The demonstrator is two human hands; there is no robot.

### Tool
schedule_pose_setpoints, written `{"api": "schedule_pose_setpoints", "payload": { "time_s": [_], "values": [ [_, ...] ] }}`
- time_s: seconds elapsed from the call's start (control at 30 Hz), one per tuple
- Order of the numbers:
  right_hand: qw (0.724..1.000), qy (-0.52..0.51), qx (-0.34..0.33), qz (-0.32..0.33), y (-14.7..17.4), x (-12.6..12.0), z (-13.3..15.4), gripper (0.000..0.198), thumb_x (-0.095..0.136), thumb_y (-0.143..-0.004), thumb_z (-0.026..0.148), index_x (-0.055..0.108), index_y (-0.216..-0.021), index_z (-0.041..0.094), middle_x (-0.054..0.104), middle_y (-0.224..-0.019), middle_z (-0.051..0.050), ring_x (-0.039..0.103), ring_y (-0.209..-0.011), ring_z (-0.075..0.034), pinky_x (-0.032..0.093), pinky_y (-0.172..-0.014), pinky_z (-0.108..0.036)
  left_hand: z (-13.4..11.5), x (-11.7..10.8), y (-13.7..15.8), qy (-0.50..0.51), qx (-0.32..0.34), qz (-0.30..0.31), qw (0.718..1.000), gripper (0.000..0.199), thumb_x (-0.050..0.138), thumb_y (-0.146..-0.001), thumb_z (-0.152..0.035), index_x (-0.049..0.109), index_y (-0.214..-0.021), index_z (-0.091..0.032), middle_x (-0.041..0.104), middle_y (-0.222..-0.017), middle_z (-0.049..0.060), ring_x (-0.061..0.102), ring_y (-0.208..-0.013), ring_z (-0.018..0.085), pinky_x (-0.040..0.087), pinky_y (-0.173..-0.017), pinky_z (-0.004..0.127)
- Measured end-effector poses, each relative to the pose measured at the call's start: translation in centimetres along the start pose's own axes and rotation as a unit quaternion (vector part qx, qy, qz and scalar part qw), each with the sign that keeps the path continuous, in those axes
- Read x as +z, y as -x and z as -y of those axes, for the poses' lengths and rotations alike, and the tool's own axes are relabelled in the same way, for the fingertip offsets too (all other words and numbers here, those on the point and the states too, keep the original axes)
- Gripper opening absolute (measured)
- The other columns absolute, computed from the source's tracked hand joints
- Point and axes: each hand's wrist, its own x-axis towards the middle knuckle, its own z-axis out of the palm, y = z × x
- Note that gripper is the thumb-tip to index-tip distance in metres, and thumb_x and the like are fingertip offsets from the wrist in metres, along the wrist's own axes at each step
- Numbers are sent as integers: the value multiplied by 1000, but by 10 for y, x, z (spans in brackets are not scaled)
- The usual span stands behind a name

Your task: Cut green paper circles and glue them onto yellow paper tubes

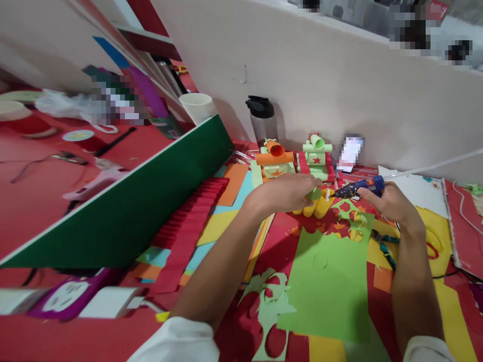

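Note:
My right hand [388,201] is wrapped round a dark blue glue gun [360,187], its nozzle pointing left. A clear glue stick [433,165] runs out of its back end. My left hand [290,192] has its fingers closed on a small green paper piece [314,193]. Just beneath those fingers are yellow paper rolls [320,205], close to the nozzle tip; whether the fingers touch them I cannot tell. Behind my hands stand two paper models with stars, one orange [277,157] and one green [317,153].
A green sheet [332,281] and cut scraps [269,306] lie in front. Pliers [385,246] are near my right forearm. A green board [151,201] rises at left, by red pleated paper [184,226]. A bottle [262,118] and phone [350,152] stand by the wall.

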Motion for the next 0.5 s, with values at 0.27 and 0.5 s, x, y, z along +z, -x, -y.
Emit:
{"api": "schedule_pose_setpoints", "payload": {
  "time_s": [0.27, 0.5],
  "values": [
    [1000, -13, 16, -7, 1, -2, 0, 55, 63, -87, 72, 52, -65, 23, 54, -62, 1, 48, -62, -17, 38, -62, -32, -5, -4, 0, -20, -16, 34, 999, 57, 63, -92, -20, 55, -149, -23, 72, -134, 13, 68, -121, 32, 54, -92, 36],
    [999, -33, 23, -33, 0, -2, -4, 54, 62, -87, 73, 60, -69, 22, 60, -67, -1, 52, -66, -19, 40, -65, -33, -5, -4, 7, -60, 11, 14, 998, 65, 62, -86, -12, 54, -150, -20, 66, -144, 14, 64, -128, 31, 53, -99, 38]
  ]
}}
